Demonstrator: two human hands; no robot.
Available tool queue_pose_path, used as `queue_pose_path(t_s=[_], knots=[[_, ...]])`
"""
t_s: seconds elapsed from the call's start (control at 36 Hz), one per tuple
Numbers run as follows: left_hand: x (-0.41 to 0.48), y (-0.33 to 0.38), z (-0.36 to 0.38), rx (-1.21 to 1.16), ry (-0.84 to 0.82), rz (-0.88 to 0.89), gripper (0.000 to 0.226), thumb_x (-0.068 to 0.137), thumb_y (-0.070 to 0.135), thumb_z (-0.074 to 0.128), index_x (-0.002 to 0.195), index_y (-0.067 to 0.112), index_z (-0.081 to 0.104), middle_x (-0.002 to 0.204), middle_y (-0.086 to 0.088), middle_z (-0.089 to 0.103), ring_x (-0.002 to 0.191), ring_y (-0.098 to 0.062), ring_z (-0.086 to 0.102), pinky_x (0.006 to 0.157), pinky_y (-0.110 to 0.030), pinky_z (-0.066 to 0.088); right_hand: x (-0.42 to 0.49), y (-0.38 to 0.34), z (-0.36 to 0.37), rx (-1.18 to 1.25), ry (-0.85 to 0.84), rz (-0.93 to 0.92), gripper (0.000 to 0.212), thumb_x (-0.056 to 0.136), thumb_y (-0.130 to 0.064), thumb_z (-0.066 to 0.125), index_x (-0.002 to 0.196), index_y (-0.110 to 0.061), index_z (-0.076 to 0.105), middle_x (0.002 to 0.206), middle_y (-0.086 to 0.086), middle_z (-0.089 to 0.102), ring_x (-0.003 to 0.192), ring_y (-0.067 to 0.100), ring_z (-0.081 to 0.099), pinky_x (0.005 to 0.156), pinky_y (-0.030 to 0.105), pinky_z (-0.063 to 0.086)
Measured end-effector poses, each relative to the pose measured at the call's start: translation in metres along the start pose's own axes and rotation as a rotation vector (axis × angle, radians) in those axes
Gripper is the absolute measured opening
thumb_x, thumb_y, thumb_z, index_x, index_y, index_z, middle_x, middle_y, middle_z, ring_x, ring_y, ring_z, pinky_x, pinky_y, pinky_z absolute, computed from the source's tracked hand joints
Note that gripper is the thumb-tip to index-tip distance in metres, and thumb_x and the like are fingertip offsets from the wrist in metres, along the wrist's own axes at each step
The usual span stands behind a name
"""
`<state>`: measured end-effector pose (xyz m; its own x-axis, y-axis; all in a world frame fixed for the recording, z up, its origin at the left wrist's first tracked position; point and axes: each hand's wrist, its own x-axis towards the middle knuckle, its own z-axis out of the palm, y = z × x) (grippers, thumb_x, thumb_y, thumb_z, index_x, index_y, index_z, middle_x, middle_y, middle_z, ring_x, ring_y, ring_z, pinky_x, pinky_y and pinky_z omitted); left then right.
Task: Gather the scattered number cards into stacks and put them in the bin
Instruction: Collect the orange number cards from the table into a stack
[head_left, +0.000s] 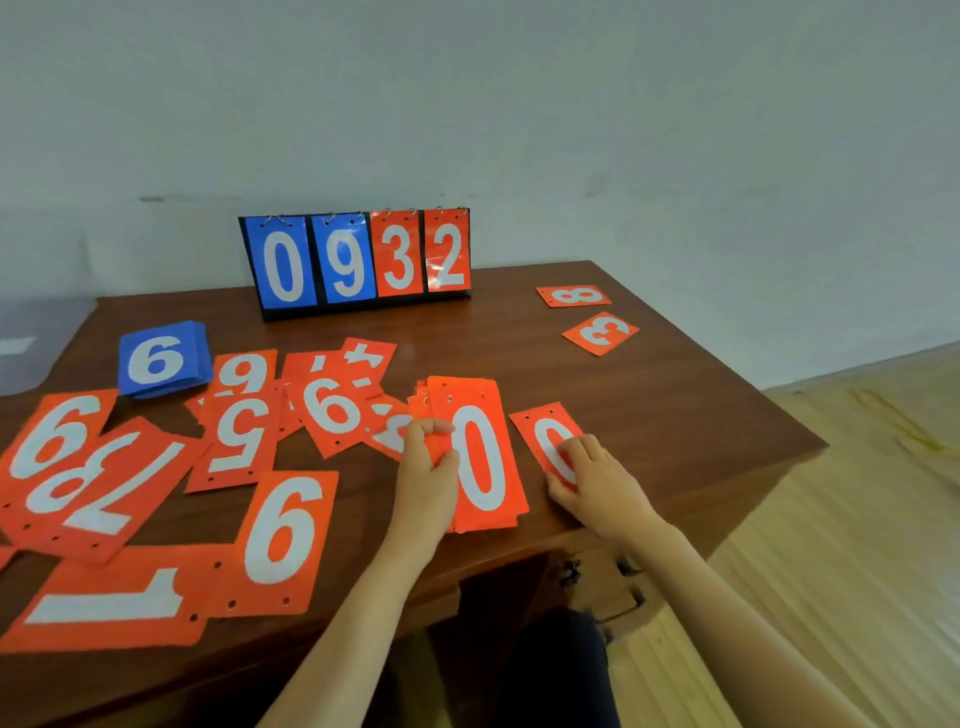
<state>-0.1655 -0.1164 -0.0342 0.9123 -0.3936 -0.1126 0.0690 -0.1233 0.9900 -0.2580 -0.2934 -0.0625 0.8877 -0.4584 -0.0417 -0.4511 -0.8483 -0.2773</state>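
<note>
Bearing red cards (283, 540), brown table (649, 395), pale wall (467, 104)

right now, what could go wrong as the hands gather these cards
The stack that the left hand grips is unevenly fanned and sits by the near edge of the table, so loose cards may slip to the floor. The 0 card under the right hand lies close to that edge too. The 8 and 3 lie apart at the far right, easy to miss.

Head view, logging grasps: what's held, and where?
Left hand grips the orange card stack, left edge; right hand pinches the lone orange 0 card, near end.
</note>
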Motion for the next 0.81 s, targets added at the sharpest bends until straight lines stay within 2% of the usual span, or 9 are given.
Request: queue_pose_path(t_s=[0.08,0.14,0.25,0.39,0.47,0.56,0.64,0.69,0.81], knots=[[-0.012,0.001,0.003,0.009,-0.016,0.008,0.020,0.097,0.013,0.046,0.112,0.026,0.047,0.124,0.006,0.043,0.113,-0.013,0.046,0.089,-0.034,0.051,-0.002,-0.001,-0.011,0.021,-0.077,0.059,0.057,0.091,-0.039,0.052,0.141,-0.018,0.036,0.144,0.002,0.036,0.121,0.023,0.048,0.099,0.036,0.045],[-0.019,0.002,0.003,0.004,-0.027,0.011,0.020,0.097,0.013,0.046,0.112,0.026,0.047,0.127,0.003,0.046,0.116,-0.017,0.049,0.092,-0.038,0.052,0.002,-0.003,-0.020,0.082,-0.135,0.090,0.062,0.088,-0.035,0.057,0.143,-0.016,0.035,0.147,0.004,0.033,0.125,0.023,0.046,0.101,0.036,0.043],[-0.027,0.005,0.000,0.005,-0.024,0.023,0.020,0.097,0.013,0.047,0.110,0.028,0.046,0.125,0.003,0.047,0.116,-0.020,0.051,0.091,-0.042,0.053,0.016,-0.009,-0.025,0.071,-0.159,0.161,0.070,0.087,-0.043,0.060,0.144,-0.013,0.033,0.146,0.008,0.036,0.126,0.025,0.045,0.102,0.039,0.043],[-0.029,0.007,-0.007,-0.013,-0.001,0.030,0.020,0.097,0.014,0.048,0.109,0.029,0.046,0.118,0.007,0.044,0.114,-0.017,0.050,0.088,-0.036,0.053,0.025,-0.025,-0.024,-0.146,-0.111,0.164,0.051,0.090,-0.033,0.055,0.133,-0.011,0.039,0.129,0.009,0.054,0.111,0.029,0.057,0.090,0.037,0.048],[-0.028,0.007,-0.010,-0.019,0.009,0.021,0.020,0.096,0.013,0.048,0.109,0.028,0.046,0.119,0.008,0.043,0.115,-0.018,0.048,0.088,-0.037,0.052,0.028,-0.031,-0.018,-0.209,-0.104,0.162,0.048,0.090,-0.032,0.054,0.131,-0.012,0.039,0.121,0.008,0.059,0.106,0.028,0.059,0.085,0.035,0.047],[-0.028,0.006,-0.011,-0.005,0.012,0.029,0.020,0.097,0.013,0.048,0.110,0.028,0.046,0.127,0.004,0.045,0.118,-0.018,0.048,0.086,-0.033,0.051,0.029,-0.033,-0.011,-0.247,-0.099,0.156,0.043,0.094,-0.020,0.048,0.133,-0.011,0.036,0.122,0.010,0.059,0.108,0.029,0.059,0.086,0.035,0.047],[-0.027,0.005,-0.013,-0.015,0.014,0.028,0.021,0.096,0.013,0.049,0.109,0.029,0.045,0.129,0.003,0.045,0.111,-0.014,0.048,0.082,-0.030,0.051,0.022,-0.034,-0.017,-0.216,-0.154,0.078,0.044,0.095,-0.014,0.043,0.138,-0.011,0.034,0.133,0.013,0.051,0.114,0.032,0.055,0.088,0.037,0.045],[-0.025,0.005,-0.015,-0.030,0.016,0.022,0.021,0.096,0.013,0.049,0.109,0.029,0.046,0.131,0.002,0.045,0.112,-0.015,0.048,0.085,-0.033,0.052,0.011,-0.032,-0.021,-0.176,-0.212,0.000,0.048,0.098,-0.027,0.042,0.142,-0.010,0.033,0.145,0.012,0.039,0.125,0.030,0.046,0.098,0.038,0.041],[-0.024,0.002,-0.017,-0.051,0.017,0.020,0.022,0.096,0.012,0.049,0.105,0.032,0.046,0.134,0.001,0.044,0.122,-0.021,0.047,0.092,-0.039,0.052,-0.021,-0.023,-0.013,-0.114,-0.238,-0.141,0.079,0.088,-0.062,0.047,0.148,-0.016,0.023,0.155,0.003,0.021,0.140,0.023,0.027,0.112,0.040,0.031]])
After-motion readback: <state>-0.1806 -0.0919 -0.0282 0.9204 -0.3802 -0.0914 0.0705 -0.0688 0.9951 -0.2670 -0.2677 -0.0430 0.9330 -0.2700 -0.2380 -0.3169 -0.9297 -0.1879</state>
